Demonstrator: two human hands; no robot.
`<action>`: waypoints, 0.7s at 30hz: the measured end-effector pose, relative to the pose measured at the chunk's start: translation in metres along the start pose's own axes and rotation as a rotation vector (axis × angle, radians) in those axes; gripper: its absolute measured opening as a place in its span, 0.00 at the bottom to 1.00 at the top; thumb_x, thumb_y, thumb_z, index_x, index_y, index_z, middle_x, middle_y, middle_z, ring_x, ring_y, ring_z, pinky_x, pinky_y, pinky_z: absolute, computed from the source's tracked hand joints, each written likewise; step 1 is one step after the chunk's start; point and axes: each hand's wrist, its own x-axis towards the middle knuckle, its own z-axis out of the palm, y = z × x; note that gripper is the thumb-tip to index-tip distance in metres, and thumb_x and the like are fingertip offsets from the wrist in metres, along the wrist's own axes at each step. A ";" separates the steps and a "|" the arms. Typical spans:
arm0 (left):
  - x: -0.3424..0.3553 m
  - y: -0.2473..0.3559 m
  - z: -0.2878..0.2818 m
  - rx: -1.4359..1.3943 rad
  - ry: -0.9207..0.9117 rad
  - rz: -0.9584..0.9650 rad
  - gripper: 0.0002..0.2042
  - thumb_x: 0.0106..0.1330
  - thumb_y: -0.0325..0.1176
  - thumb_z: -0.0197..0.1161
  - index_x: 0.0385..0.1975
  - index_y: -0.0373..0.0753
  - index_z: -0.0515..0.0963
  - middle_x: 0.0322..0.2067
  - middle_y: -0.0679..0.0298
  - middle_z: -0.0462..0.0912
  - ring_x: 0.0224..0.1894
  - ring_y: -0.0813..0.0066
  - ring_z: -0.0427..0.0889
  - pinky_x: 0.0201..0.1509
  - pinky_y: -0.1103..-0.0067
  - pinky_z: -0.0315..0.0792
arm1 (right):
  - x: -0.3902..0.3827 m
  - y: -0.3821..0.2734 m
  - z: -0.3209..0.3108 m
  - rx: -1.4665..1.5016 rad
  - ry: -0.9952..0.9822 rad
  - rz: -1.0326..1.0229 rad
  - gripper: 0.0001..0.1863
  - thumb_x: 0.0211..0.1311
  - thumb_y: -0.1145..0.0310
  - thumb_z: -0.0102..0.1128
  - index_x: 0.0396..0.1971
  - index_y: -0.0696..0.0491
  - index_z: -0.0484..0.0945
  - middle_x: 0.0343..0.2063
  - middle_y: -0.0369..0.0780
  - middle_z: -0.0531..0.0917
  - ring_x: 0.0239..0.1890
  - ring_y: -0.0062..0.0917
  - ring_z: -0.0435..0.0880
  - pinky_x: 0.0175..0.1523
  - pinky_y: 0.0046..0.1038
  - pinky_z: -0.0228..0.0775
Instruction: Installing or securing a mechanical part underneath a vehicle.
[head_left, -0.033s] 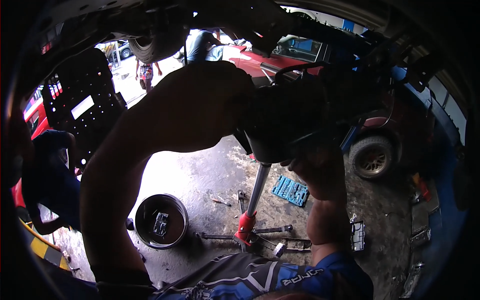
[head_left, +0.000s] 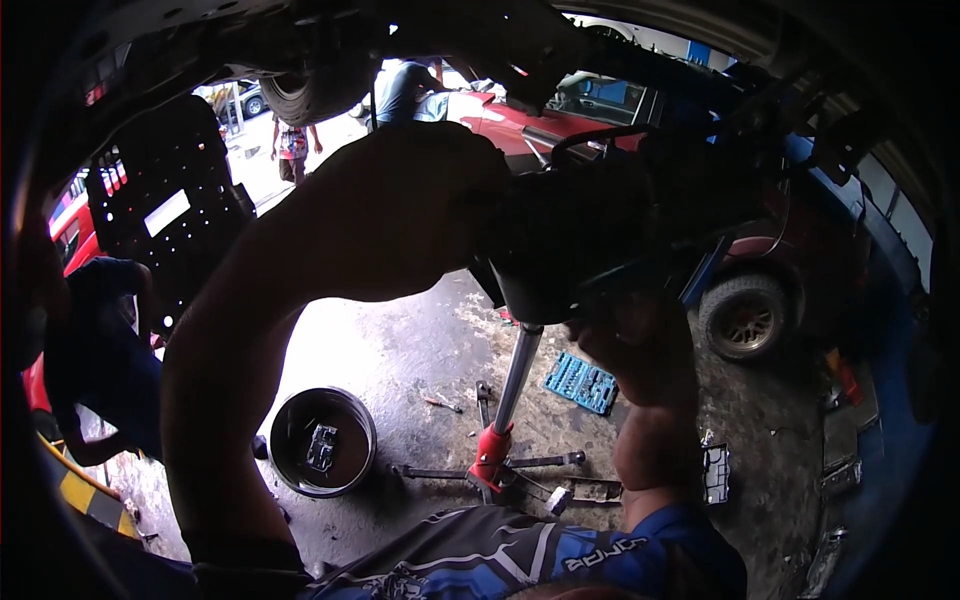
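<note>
Both arms are raised under a vehicle in deep shadow. My left hand (head_left: 445, 210) is curled against the left side of a bulky dark car part (head_left: 570, 230), its fingertips lost in the dark. My right hand (head_left: 625, 340) is beneath the part's right side, fingers bent against it. Below, a chrome post (head_left: 520, 360) rises from a red jack (head_left: 491, 451) toward the part; its top is hidden.
A round drain pan (head_left: 322, 398), blue socket case (head_left: 580, 383) and loose white part (head_left: 715, 472) lie on the floor (head_left: 450, 310). A co-worker (head_left: 100, 350) is at left; people (head_left: 400, 90) and a red car (head_left: 505, 120) are behind. A perforated plate (head_left: 165, 210) hangs left.
My right hand and the lower edge of the dark part have shifted very slightly upward; otherwise the view is almost the same.
</note>
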 end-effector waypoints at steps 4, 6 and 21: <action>0.007 -0.017 0.022 -0.111 -0.009 0.012 0.03 0.61 0.29 0.60 0.30 0.37 0.78 0.25 0.60 0.78 0.28 0.60 0.81 0.34 0.68 0.75 | -0.037 -0.046 -0.017 -0.528 -0.021 -0.355 0.19 0.41 0.56 0.75 0.35 0.47 0.86 0.24 0.35 0.84 0.25 0.26 0.84 0.36 0.26 0.74; 0.004 -0.015 0.019 -0.204 -0.030 -0.133 0.08 0.63 0.36 0.62 0.31 0.37 0.79 0.27 0.59 0.80 0.30 0.63 0.82 0.36 0.70 0.75 | -0.039 -0.061 -0.012 -0.461 0.254 -0.564 0.16 0.48 0.53 0.71 0.31 0.49 0.87 0.30 0.36 0.87 0.31 0.27 0.86 0.42 0.29 0.77; -0.035 0.019 0.037 -0.026 0.378 -0.383 0.25 0.63 0.48 0.58 0.57 0.41 0.70 0.45 0.53 0.81 0.43 0.58 0.84 0.43 0.68 0.80 | 0.102 -0.143 0.049 -1.212 -0.399 -0.184 0.11 0.57 0.63 0.68 0.34 0.53 0.80 0.39 0.42 0.80 0.42 0.29 0.81 0.48 0.34 0.73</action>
